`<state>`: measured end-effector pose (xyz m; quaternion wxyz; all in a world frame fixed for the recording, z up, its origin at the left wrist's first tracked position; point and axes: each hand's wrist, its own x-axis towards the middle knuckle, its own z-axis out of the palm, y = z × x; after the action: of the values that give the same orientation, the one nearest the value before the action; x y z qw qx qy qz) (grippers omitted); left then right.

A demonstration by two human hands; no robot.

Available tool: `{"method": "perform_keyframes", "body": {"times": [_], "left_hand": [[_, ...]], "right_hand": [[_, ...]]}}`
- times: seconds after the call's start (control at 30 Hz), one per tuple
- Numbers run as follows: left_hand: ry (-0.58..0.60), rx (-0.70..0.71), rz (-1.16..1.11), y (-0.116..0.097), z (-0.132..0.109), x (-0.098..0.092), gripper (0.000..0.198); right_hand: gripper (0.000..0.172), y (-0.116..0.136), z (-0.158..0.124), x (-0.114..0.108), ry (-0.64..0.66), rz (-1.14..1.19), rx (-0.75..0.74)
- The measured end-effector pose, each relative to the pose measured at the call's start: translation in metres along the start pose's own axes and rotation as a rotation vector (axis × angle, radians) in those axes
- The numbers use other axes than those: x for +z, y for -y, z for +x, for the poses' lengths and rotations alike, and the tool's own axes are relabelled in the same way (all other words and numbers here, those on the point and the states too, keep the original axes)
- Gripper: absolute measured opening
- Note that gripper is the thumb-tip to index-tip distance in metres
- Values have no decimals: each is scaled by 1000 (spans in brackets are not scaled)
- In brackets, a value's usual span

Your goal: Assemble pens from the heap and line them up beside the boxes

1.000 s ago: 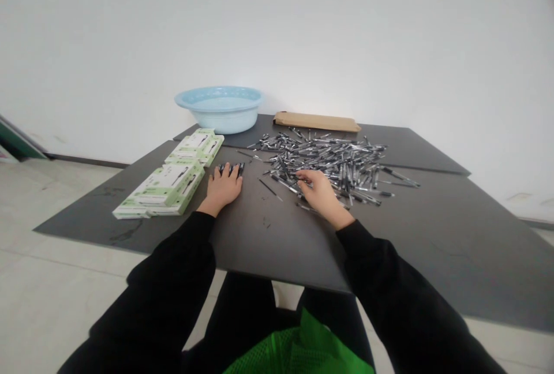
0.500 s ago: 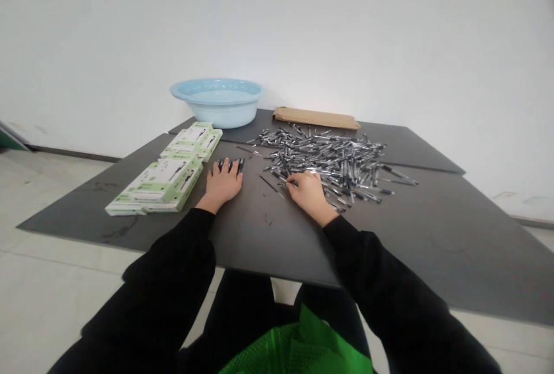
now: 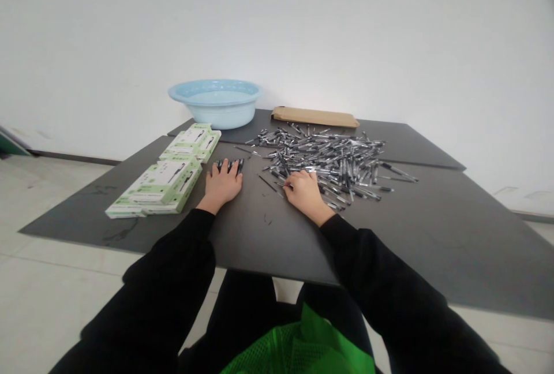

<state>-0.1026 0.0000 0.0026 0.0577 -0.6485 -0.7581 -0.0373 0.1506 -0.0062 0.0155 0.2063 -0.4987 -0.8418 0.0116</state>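
My left hand (image 3: 224, 185) lies flat with fingers spread over a short row of black-capped pens (image 3: 229, 164), whose ends peek out past the fingertips. At the near left edge of a big heap of clear-barrelled pens (image 3: 329, 154), my right hand (image 3: 306, 190) is closed in a pinch on a pen that the fingers mostly cover. Just left of it, a single thin dark pen or refill (image 3: 270, 183) lies on the table. Green-and-white pen boxes (image 3: 158, 180) are stacked beside my left hand.
A pale blue basin (image 3: 216, 105) stands at the back left, against the wall. Behind the heap lies a flat brown cardboard piece (image 3: 315, 116). The grey table (image 3: 415, 235) is made of panels with a seam, and its front edge is close to my lap.
My right hand has drawn slightly toward me and to the left, its fingers still pinched. My left hand stays on the row of pens.
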Motion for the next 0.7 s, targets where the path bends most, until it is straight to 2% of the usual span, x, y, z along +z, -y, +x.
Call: {"method": "perform_keyframes", "body": {"times": [0.23, 0.43, 0.7], "left_hand": [[4, -4, -6, 0, 1, 0, 63], [5, -4, -29, 0, 1, 0, 63], [11, -9, -37, 0, 0, -1, 63]], "right_hand": [[16, 1, 1, 2, 19, -10, 23], [18, 3, 2, -6, -60, 13, 17], [20, 27, 16, -5, -58, 20, -29]]}}
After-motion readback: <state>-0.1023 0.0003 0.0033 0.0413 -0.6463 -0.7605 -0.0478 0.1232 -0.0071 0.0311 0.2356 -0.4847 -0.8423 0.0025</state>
